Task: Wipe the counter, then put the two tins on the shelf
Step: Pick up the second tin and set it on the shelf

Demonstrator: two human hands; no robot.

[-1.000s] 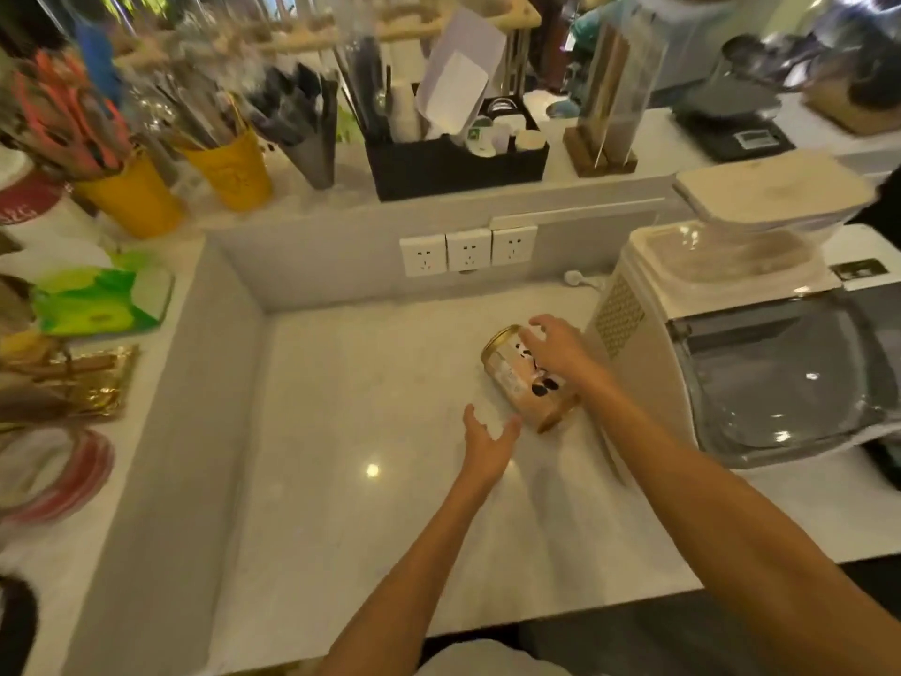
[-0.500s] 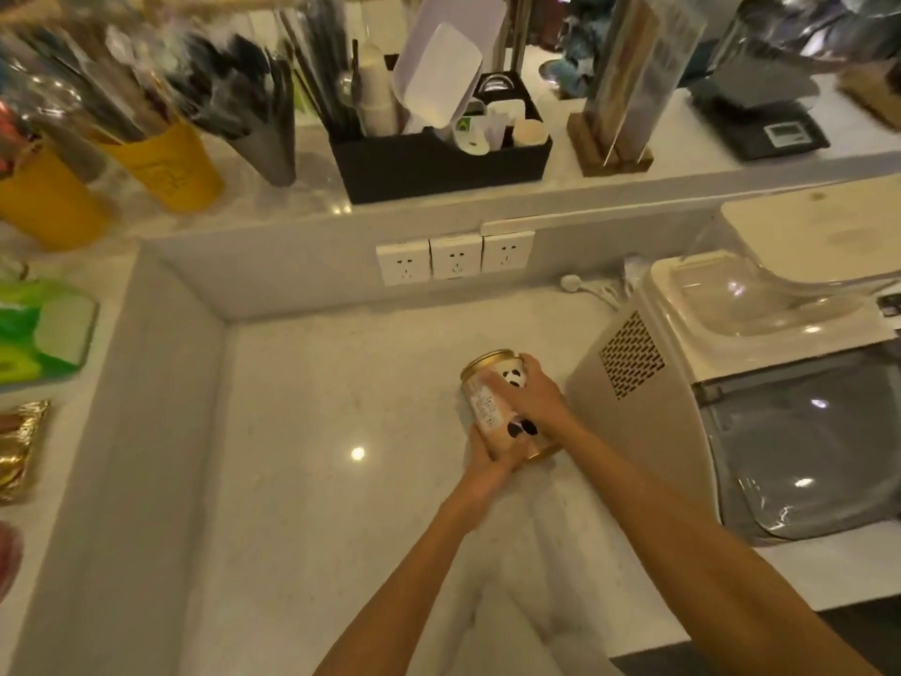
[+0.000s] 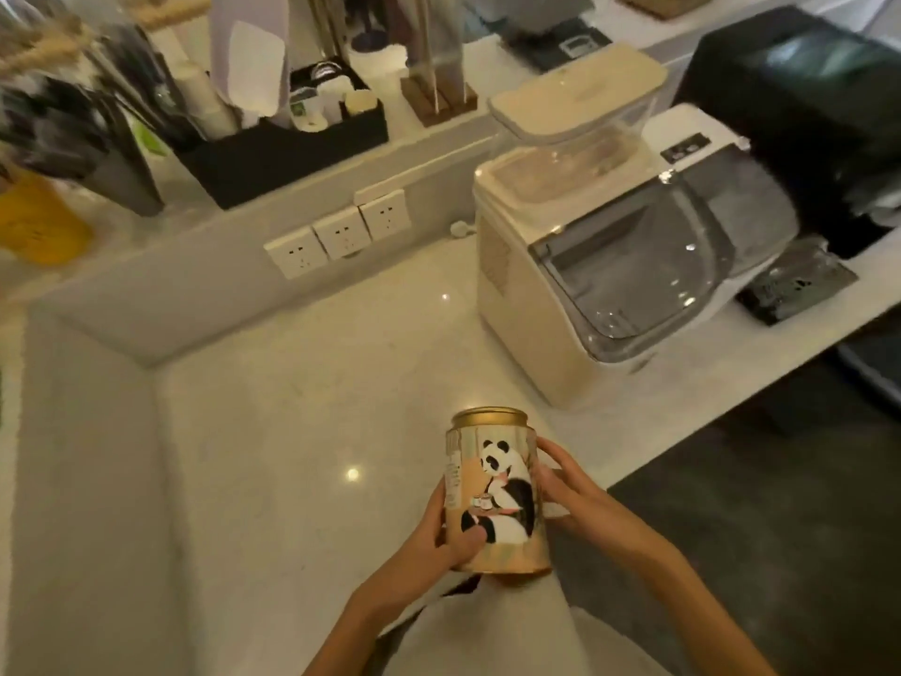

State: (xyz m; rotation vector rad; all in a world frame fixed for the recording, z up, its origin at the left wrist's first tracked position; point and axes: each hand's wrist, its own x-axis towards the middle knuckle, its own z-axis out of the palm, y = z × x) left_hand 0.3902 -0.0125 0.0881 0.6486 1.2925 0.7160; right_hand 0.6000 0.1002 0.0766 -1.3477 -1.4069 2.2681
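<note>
Held the panda tin (image 3: 497,490) upright, left hand (image 3: 441,534) and right hand (image 3: 568,490) wrapped around both sides; needed firm, level carrying toward the shelf.

Tin (image 3: 495,495) upright, held above the counter (image 3: 292,431) near its front edge, left hand (image 3: 434,539) on its left side, right hand (image 3: 575,500) on its right. Machine (image 3: 609,265) on counter behind and right of tin. Sockets (image 3: 336,234) on back wall; organiser box (image 3: 287,153) on the ledge above them.
</note>
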